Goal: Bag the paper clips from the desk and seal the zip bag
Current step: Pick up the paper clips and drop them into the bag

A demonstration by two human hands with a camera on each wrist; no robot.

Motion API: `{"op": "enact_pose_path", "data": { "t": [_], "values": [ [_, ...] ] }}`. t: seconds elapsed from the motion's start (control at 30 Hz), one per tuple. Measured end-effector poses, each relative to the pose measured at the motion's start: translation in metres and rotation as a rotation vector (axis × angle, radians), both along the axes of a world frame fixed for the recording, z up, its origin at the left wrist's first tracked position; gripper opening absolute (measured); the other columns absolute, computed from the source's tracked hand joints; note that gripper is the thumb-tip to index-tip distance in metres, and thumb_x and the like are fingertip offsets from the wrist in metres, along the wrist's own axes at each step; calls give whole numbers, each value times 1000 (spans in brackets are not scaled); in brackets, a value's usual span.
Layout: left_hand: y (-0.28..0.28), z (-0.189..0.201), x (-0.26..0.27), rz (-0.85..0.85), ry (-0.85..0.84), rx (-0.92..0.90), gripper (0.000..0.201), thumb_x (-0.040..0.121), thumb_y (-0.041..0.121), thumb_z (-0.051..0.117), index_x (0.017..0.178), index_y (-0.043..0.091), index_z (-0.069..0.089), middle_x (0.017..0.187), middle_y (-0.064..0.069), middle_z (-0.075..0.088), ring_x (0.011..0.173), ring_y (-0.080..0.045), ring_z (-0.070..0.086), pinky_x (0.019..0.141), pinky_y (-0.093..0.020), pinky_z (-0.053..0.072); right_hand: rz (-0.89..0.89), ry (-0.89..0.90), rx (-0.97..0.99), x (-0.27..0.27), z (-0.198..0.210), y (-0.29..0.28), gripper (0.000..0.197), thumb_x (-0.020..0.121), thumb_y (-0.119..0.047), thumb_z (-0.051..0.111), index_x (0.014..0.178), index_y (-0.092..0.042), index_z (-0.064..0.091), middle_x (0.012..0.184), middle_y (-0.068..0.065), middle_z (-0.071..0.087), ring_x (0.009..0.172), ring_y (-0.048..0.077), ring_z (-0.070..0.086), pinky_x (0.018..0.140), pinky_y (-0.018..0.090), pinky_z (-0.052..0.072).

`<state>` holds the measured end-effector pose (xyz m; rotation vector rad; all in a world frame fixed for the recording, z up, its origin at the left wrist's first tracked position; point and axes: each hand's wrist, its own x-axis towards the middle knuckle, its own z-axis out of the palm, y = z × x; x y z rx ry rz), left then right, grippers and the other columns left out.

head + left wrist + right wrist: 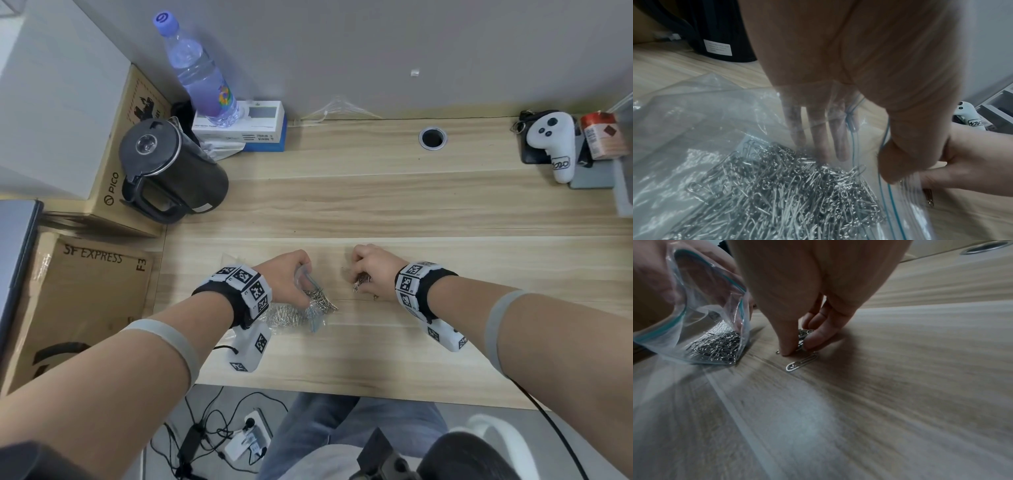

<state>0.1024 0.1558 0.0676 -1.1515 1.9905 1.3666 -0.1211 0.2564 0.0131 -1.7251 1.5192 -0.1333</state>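
Observation:
A clear zip bag point(301, 308) with a blue seal line lies on the wooden desk point(376, 205), holding a heap of silver paper clips point(789, 191). My left hand point(291, 274) grips the bag's mouth point(701, 280) and holds it up and open, fingers behind the plastic point(818, 134). To the right, my right hand point(370, 270) pinches a small bunch of paper clips point(803, 335) against the desk between thumb and fingers. One loose paper clip point(801, 364) lies on the desk just in front of those fingers.
A black kettle point(171, 171), a water bottle point(202, 72) on a white box and cardboard boxes point(85, 298) stand at the left. A white controller point(555, 144) and a red-lidded jar point(604, 137) sit at the back right. A cable hole point(432, 137) is in the desk.

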Motion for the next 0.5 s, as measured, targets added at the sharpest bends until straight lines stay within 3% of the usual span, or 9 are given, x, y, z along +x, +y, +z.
{"op": "enact_pose_path", "data": {
  "t": [0.27, 0.37, 0.43, 0.5],
  "values": [
    [1, 1, -2, 0, -6, -1, 53, 70, 6, 81, 109, 21, 49, 108, 2, 74, 69, -10, 66, 71, -34, 59, 18, 36, 3, 2, 4, 3, 14, 84, -16, 72, 97, -13, 74, 106, 6, 57, 103, 25, 51, 91, 32, 42],
    [1, 1, -1, -1, -9, 0, 52, 69, 8, 81, 107, 24, 49, 107, 3, 75, 71, -11, 67, 74, -39, 61, 8, 21, -15, 3, 5, 6, 11, 86, -14, 68, 95, -11, 73, 102, 8, 60, 101, 27, 53, 86, 26, 39],
    [1, 2, -2, -6, -12, -1, 51, 70, 8, 81, 107, 24, 48, 107, 3, 75, 71, -10, 67, 72, -36, 61, 1, 17, -18, 4, 7, 7, 12, 87, -11, 65, 95, -9, 73, 102, 9, 62, 101, 26, 53, 83, 22, 34],
    [2, 3, -2, -8, -12, -3, 51, 70, 7, 80, 107, 23, 48, 106, 3, 74, 70, -10, 67, 70, -33, 59, -2, 18, -14, 4, 7, 8, 14, 85, -8, 63, 95, -8, 73, 101, 8, 63, 101, 25, 55, 84, 25, 38]
  ]
}}
